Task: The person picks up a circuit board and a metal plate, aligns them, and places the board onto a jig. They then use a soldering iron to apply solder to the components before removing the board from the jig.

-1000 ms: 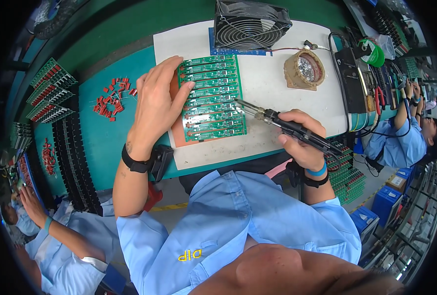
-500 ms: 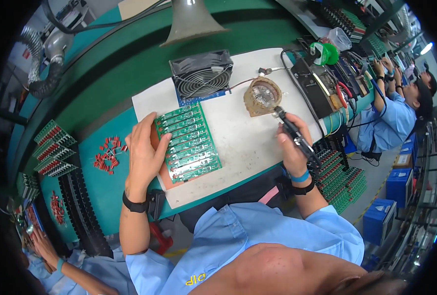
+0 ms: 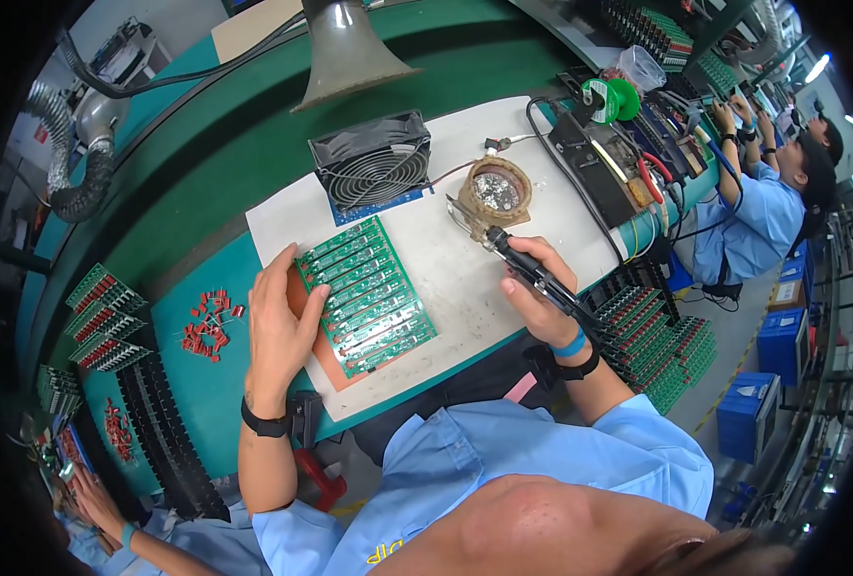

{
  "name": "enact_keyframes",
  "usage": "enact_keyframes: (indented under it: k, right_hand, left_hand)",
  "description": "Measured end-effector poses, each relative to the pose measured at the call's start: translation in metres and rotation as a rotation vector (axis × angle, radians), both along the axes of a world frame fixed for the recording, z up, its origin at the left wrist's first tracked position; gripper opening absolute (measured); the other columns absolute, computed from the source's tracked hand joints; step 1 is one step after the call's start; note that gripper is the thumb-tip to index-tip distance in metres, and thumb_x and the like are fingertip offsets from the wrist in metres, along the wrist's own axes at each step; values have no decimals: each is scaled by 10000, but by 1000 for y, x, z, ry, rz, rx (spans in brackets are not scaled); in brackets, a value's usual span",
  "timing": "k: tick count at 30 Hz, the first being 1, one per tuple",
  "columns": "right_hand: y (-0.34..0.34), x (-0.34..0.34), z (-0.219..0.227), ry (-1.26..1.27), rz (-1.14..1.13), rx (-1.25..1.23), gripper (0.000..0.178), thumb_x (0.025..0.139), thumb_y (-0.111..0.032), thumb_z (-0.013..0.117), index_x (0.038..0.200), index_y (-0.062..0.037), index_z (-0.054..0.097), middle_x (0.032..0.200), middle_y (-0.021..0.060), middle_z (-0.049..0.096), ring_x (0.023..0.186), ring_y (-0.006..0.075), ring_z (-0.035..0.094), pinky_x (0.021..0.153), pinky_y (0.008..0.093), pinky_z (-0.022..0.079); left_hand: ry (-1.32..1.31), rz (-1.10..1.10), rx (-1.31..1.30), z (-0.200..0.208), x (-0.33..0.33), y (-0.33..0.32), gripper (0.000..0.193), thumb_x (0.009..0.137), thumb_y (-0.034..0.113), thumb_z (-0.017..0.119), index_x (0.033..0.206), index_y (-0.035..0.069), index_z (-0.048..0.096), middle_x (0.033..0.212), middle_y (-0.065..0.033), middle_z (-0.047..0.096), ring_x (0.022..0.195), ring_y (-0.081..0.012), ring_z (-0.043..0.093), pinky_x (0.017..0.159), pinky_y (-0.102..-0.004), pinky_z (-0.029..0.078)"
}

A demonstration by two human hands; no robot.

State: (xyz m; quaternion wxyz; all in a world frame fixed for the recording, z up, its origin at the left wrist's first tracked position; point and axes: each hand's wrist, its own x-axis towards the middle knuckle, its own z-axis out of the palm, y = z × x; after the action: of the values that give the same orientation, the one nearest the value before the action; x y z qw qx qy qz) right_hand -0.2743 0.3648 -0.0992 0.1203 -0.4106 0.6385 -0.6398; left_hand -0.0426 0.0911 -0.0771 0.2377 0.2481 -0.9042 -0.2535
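A green circuit board panel (image 3: pixel 377 298), made of several long strips, lies on an orange-brown board (image 3: pixel 323 363). My left hand (image 3: pixel 281 317) rests flat along its left edge, fingers stretched and the thumb apart, touching the panel's border. My right hand (image 3: pixel 544 288) is closed around the black handle of a soldering iron (image 3: pixel 524 267). The iron's metal tip end points up and left, between the panel and a round brown pot (image 3: pixel 497 195) with silvery, shiny contents. From this angle I cannot tell whether the iron touches the pot's near rim.
A black fan (image 3: pixel 374 171) stands behind the panel, under a grey funnel-shaped hood (image 3: pixel 350 58). Red components (image 3: pixel 211 326) lie loose at the left. A soldering station (image 3: pixel 599 168) and green solder spool (image 3: pixel 622 100) stand at right, above stacked boards (image 3: pixel 652 341). Co-workers sit on both sides.
My right hand has moved left and slightly down with the soldering iron, whose tip end now shows left of the pot. My left hand stays on the panel's edge. The view has shifted slightly.
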Motion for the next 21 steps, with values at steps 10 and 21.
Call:
enact_keyframes:
  k: [10,21]
  right_hand:
    - [-1,-2,2,90,-21,13,448,883,-9,756,1313,37,639,1105,106,630,934,158,620,842,298,500]
    - [-4,-5,0,214,-50,-73,427,869,-61,808,1270,8,678,997,113,685,883,208,654,812,331,512]
  left_hand:
    - [-71,18,-65,2,0,1,571,960,184,765,1456,-14,564,1350,-224,664,1260,-377,616,1110,-454,410]
    - [-68,45,-5,0,-3,1,536,980,171,744,1460,13,566,1380,-203,658,1303,-346,609,1147,-447,393]
